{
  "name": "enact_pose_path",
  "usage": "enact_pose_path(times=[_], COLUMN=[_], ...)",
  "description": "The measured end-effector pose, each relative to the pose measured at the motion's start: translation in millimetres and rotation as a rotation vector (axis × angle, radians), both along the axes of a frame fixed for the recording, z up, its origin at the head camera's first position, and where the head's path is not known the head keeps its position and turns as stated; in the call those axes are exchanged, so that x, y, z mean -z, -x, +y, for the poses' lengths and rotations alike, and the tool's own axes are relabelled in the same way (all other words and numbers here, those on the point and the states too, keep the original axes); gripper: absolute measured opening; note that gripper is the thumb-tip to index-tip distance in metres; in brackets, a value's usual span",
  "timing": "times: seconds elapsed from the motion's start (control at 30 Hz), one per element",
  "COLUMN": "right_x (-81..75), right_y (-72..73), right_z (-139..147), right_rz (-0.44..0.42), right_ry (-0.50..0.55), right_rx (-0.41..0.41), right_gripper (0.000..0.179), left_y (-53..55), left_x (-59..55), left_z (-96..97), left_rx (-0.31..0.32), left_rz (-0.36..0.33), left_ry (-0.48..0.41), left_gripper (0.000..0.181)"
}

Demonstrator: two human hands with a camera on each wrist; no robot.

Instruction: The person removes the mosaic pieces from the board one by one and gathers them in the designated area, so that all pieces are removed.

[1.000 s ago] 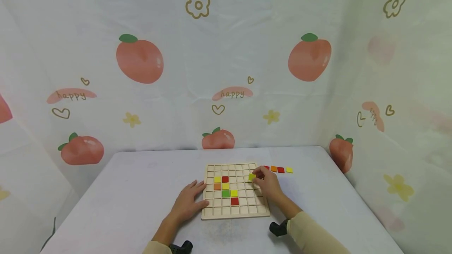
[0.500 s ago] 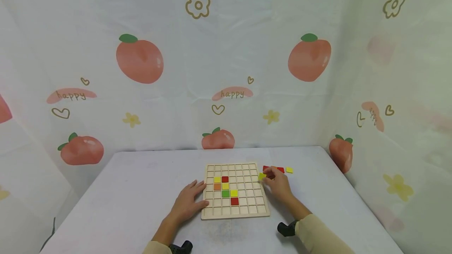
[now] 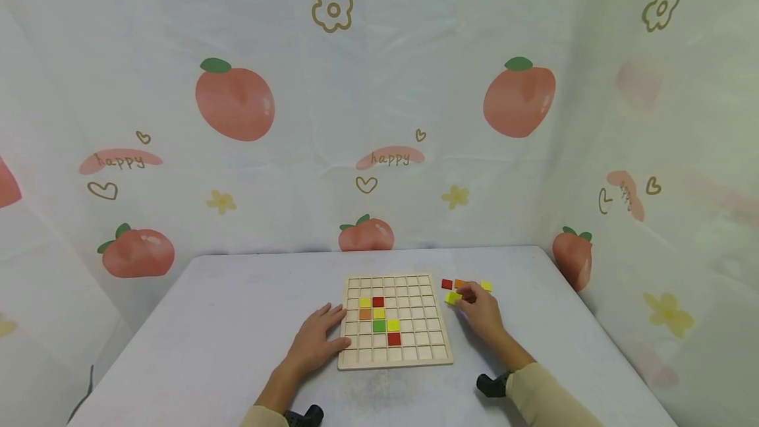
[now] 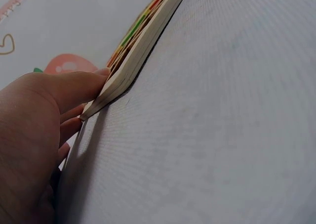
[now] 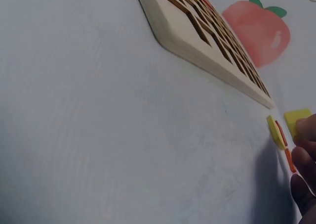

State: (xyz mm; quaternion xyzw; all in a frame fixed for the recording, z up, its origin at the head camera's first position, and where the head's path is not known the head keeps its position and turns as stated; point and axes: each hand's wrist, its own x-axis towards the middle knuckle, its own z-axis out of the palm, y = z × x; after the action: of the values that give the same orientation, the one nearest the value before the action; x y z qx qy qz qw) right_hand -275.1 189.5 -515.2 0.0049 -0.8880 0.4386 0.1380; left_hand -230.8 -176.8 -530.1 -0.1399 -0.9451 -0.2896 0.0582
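Head view: the left hand, fingers relaxed, touches the left edge of the gridded board, while the right hand pinches a yellow tile right of the board. Left wrist: the thumb rests on the board's rim. Right wrist: a second yellow tile sits near the board.

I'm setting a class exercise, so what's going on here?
Someone is working at a wooden grid board. The left hand rests at its left edge; the right hand holds a yellow tile off the board's right side. Seven coloured tiles sit in the board, and loose tiles lie nearby on the table.
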Motion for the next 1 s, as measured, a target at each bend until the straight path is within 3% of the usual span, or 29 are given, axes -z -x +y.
enact_pose_path(times=[0.5, 1.0], right_x=[5.0, 5.2], right_y=[-0.2, 7.0], right_z=[18, 27], right_rz=[-0.042, -0.066], right_ry=[-0.030, -0.085], right_rx=[0.033, 0.017], right_gripper=[0.015, 0.015], left_y=[0.0, -1.5], left_x=[0.1, -1.2], left_z=[0.7, 2.0], left_rx=[0.000, -0.015], left_rz=[0.011, -0.009], left_ry=[0.008, 0.011], left_gripper=[0.063, 0.064])
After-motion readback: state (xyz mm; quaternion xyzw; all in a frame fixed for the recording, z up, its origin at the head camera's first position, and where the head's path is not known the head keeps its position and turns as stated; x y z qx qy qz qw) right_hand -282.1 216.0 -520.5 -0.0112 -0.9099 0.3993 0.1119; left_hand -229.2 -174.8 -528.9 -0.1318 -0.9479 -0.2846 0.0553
